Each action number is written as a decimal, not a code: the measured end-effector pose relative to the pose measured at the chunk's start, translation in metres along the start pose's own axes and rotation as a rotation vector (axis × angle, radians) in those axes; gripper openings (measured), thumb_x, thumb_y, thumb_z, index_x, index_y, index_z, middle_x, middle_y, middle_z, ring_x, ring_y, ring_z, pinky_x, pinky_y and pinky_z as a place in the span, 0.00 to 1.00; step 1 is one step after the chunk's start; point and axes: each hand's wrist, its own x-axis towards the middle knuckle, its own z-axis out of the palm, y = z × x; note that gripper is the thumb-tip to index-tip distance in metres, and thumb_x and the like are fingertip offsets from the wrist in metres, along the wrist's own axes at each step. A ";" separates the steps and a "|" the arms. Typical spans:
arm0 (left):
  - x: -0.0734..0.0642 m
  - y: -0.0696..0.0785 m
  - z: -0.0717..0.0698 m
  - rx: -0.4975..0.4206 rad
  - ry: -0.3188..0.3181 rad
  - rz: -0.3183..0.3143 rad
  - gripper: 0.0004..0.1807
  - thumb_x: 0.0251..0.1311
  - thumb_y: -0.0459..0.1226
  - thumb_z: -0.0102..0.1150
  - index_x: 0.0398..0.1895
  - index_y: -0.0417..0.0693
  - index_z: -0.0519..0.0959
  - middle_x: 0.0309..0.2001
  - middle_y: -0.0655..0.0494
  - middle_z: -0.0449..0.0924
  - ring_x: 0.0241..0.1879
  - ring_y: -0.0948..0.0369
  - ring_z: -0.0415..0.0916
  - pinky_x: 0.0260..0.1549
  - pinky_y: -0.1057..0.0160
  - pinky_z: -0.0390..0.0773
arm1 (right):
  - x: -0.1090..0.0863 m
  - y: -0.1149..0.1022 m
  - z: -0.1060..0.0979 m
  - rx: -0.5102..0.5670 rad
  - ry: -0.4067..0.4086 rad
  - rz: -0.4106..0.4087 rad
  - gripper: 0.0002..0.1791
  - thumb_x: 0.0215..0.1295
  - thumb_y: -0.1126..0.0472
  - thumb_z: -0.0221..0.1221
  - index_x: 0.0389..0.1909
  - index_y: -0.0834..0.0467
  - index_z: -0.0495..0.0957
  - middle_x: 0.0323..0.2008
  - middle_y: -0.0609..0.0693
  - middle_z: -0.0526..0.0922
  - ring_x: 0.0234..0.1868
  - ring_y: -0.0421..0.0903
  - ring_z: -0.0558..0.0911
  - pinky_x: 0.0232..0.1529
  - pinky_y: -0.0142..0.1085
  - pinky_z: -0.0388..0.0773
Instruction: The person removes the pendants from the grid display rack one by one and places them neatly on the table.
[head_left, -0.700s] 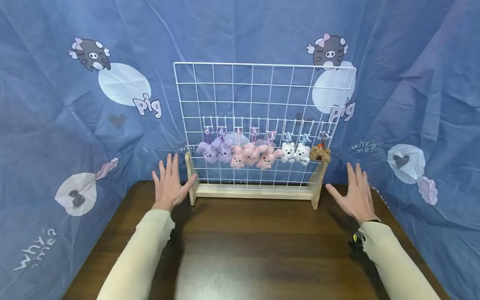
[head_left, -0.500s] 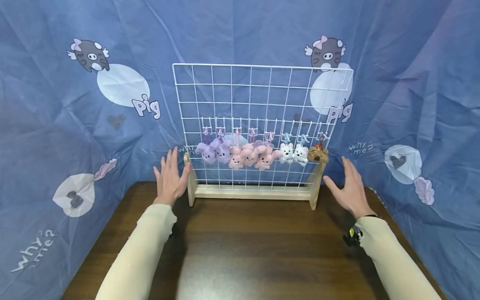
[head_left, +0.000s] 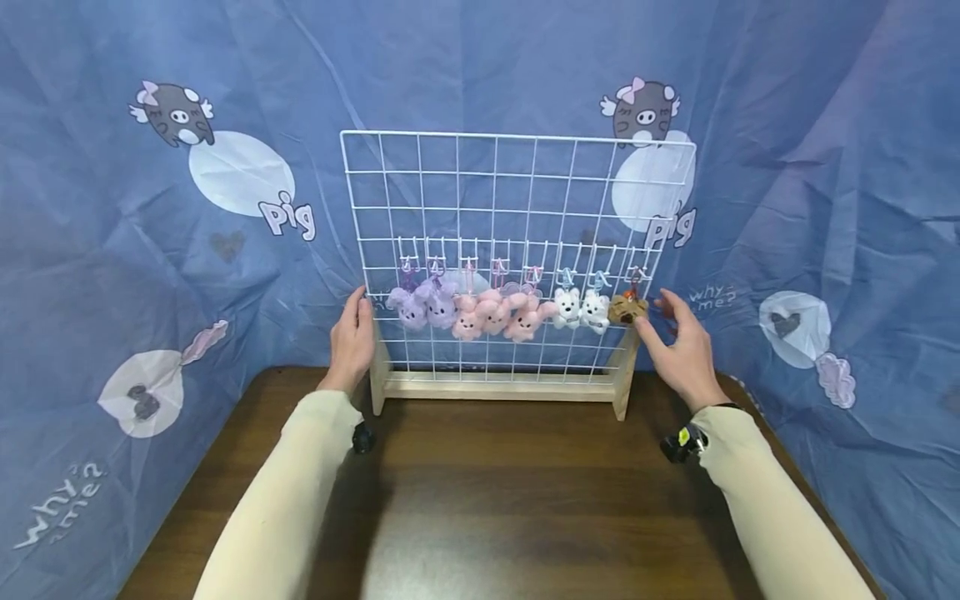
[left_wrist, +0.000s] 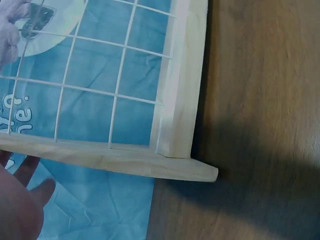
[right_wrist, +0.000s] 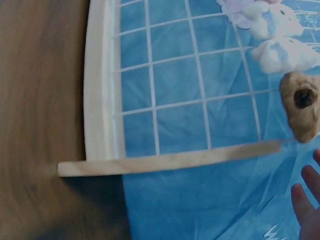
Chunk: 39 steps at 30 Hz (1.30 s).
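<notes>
White wire rack (head_left: 492, 210) stands on the worktop (head_left: 487, 500) between the left hand (head_left: 350, 340) and right hand (head_left: 686, 357). The left is partly hidden at the wooden upright (left_wrist: 105, 161); its grip I cannot tell. The right, cropped in its wrist view, spreads wide near the brown plush (head_left: 625, 308), contact unclear.

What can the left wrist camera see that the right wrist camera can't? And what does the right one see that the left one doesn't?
Only the left wrist view shows the bare left hand and a pale round print with a dark grey mark.

Only the right wrist view shows the bare right hand, two white plush bears and a small brown plush toy with a dark round patch.

Both show the white wire grid, its pale wooden stand, the brown wooden table and blue cloth.
</notes>
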 end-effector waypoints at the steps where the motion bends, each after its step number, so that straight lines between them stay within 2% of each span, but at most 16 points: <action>1: 0.000 -0.002 -0.001 -0.007 0.002 -0.004 0.32 0.84 0.55 0.31 0.81 0.52 0.63 0.75 0.40 0.70 0.74 0.40 0.65 0.71 0.40 0.64 | 0.002 -0.002 0.002 0.010 -0.006 0.003 0.35 0.76 0.49 0.62 0.76 0.61 0.66 0.66 0.64 0.78 0.66 0.64 0.76 0.63 0.60 0.74; 3: -0.001 -0.005 -0.002 -0.027 0.014 -0.010 0.29 0.85 0.51 0.35 0.78 0.46 0.68 0.74 0.40 0.71 0.73 0.41 0.67 0.70 0.41 0.66 | 0.005 -0.006 0.004 0.022 -0.014 0.014 0.34 0.76 0.49 0.61 0.75 0.61 0.68 0.64 0.64 0.80 0.64 0.62 0.79 0.61 0.58 0.77; 6: -0.004 -0.009 -0.004 -0.052 0.019 -0.021 0.25 0.85 0.45 0.40 0.73 0.43 0.73 0.70 0.38 0.74 0.69 0.42 0.70 0.67 0.42 0.69 | 0.008 -0.012 0.007 0.037 -0.035 0.049 0.32 0.77 0.49 0.61 0.74 0.61 0.70 0.62 0.64 0.82 0.62 0.61 0.81 0.59 0.56 0.79; 13: -0.007 -0.013 -0.007 -0.083 0.016 -0.017 0.20 0.83 0.42 0.47 0.69 0.45 0.77 0.62 0.39 0.79 0.58 0.44 0.76 0.59 0.44 0.74 | 0.012 -0.022 0.008 0.086 -0.056 0.120 0.30 0.77 0.49 0.61 0.71 0.62 0.73 0.60 0.66 0.82 0.63 0.61 0.80 0.63 0.59 0.76; 17: -0.005 -0.013 -0.008 -0.082 0.015 -0.013 0.20 0.83 0.42 0.48 0.69 0.45 0.77 0.63 0.39 0.79 0.59 0.45 0.77 0.60 0.45 0.74 | 0.016 -0.025 0.009 0.121 -0.051 0.122 0.29 0.77 0.49 0.61 0.68 0.64 0.75 0.60 0.66 0.82 0.62 0.61 0.80 0.64 0.58 0.75; 19: -0.004 -0.013 -0.007 -0.085 0.016 -0.016 0.20 0.83 0.42 0.48 0.69 0.45 0.77 0.64 0.39 0.79 0.59 0.44 0.77 0.61 0.45 0.74 | 0.018 -0.027 0.010 0.137 -0.048 0.118 0.28 0.77 0.49 0.61 0.67 0.64 0.76 0.61 0.64 0.82 0.61 0.59 0.81 0.65 0.54 0.76; 22: -0.004 -0.012 -0.006 -0.083 0.018 -0.014 0.21 0.83 0.42 0.47 0.69 0.43 0.77 0.64 0.38 0.79 0.61 0.43 0.76 0.62 0.44 0.73 | 0.020 -0.029 0.010 0.176 -0.046 0.114 0.27 0.77 0.50 0.61 0.66 0.65 0.77 0.62 0.62 0.83 0.58 0.53 0.81 0.63 0.42 0.75; 26: -0.006 -0.013 -0.004 -0.092 0.020 -0.007 0.21 0.83 0.41 0.47 0.70 0.42 0.76 0.66 0.38 0.78 0.63 0.43 0.76 0.64 0.44 0.73 | 0.020 -0.032 0.010 0.237 -0.039 0.125 0.24 0.78 0.53 0.60 0.65 0.66 0.78 0.59 0.64 0.84 0.49 0.40 0.79 0.51 0.27 0.72; 29: -0.008 -0.014 -0.003 -0.100 0.027 -0.012 0.21 0.83 0.41 0.47 0.70 0.42 0.77 0.66 0.39 0.79 0.63 0.45 0.76 0.64 0.46 0.72 | 0.021 -0.035 0.009 0.325 -0.047 0.141 0.23 0.80 0.56 0.57 0.66 0.69 0.77 0.55 0.66 0.85 0.44 0.32 0.80 0.46 0.22 0.74; 31: -0.009 -0.015 -0.002 -0.107 0.033 -0.015 0.21 0.83 0.41 0.47 0.69 0.42 0.77 0.65 0.39 0.79 0.62 0.46 0.76 0.64 0.47 0.72 | 0.021 -0.037 0.008 0.379 -0.063 0.159 0.24 0.82 0.57 0.54 0.66 0.71 0.75 0.51 0.60 0.87 0.43 0.30 0.80 0.44 0.21 0.75; 36: -0.009 -0.014 -0.001 -0.114 0.035 -0.019 0.21 0.83 0.41 0.48 0.69 0.43 0.77 0.65 0.40 0.80 0.61 0.47 0.77 0.63 0.48 0.73 | 0.021 -0.038 0.003 0.452 -0.112 0.233 0.26 0.85 0.55 0.49 0.67 0.74 0.74 0.43 0.32 0.83 0.45 0.29 0.78 0.45 0.24 0.76; 39: -0.009 -0.014 -0.002 -0.116 0.040 -0.023 0.21 0.83 0.42 0.48 0.69 0.43 0.77 0.65 0.40 0.80 0.61 0.48 0.77 0.62 0.48 0.73 | 0.023 -0.039 0.000 0.470 -0.142 0.263 0.27 0.85 0.52 0.48 0.67 0.72 0.74 0.41 0.28 0.82 0.44 0.31 0.78 0.46 0.30 0.76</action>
